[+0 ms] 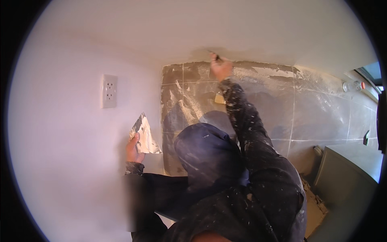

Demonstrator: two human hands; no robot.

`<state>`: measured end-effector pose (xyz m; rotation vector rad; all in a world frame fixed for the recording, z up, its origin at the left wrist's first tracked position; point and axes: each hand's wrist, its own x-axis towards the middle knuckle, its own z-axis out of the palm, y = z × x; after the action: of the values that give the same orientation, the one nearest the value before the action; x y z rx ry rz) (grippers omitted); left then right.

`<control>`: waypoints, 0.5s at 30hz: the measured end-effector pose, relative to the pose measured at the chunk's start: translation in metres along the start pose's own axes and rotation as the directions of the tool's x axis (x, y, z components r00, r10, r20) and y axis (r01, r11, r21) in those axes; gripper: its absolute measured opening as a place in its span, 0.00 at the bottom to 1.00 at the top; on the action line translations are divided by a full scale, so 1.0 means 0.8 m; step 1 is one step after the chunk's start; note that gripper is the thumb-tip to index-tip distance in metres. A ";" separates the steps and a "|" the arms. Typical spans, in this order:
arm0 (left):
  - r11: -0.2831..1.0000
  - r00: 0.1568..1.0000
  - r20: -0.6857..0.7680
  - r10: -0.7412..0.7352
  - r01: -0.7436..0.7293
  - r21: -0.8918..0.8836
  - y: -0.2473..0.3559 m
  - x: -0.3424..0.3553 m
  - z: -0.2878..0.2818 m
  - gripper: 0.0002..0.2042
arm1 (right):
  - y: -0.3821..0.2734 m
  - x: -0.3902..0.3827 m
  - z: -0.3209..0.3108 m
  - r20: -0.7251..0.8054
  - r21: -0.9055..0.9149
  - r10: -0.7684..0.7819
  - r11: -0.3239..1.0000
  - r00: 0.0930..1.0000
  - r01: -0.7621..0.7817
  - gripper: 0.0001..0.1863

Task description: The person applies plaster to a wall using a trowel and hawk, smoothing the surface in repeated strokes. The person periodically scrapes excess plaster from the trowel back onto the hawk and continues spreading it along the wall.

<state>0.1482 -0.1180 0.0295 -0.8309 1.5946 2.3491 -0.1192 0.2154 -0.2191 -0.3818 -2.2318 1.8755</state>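
Note:
At the left, beside the white wall (68, 133), my left hand (134, 150) is closed round a broad putty knife (148, 139). White putty smears its flared metal blade. My right arm stretches far forward, its dark sleeve flecked with white. At the end of it, my right hand (221, 68) grips a small dark-handled putty knife (218, 58), mostly hidden by the fingers. Its tip meets the pale wall (250, 36) just above the grey tiles (254, 101), by a darker, damp-looking patch. A rounded dark blue cloth form (207, 147) lies between my arms; I cannot tell what it is.
A white power outlet (109, 91) is set in the left wall. White streaks and dust mark the tiles, where a small yellowish piece (219, 98) lies near my right forearm. At the right stand a grey box-like cabinet (348, 173) and a clear bottle with a red cap (354, 86).

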 end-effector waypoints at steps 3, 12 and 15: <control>1.000 1.000 0.029 0.009 -0.008 -0.014 0.001 -0.001 0.000 0.21 | 0.019 0.028 -0.076 -0.253 0.223 -0.096 0.962 0.963 0.154 0.16; 0.998 0.995 0.093 0.035 -0.030 -0.056 0.002 0.009 0.007 0.23 | 0.019 -0.058 -0.131 -0.082 0.147 -0.066 0.986 0.994 0.077 0.16; 0.999 0.994 0.105 0.013 -0.010 -0.033 0.005 0.005 0.013 0.23 | 0.023 -0.080 -0.080 0.122 -0.677 -0.412 0.631 0.903 0.379 0.20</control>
<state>0.1395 -0.1111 0.0327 -0.6938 1.5279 2.3901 -0.0372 0.2572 -0.2251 -0.0066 -2.6355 0.7517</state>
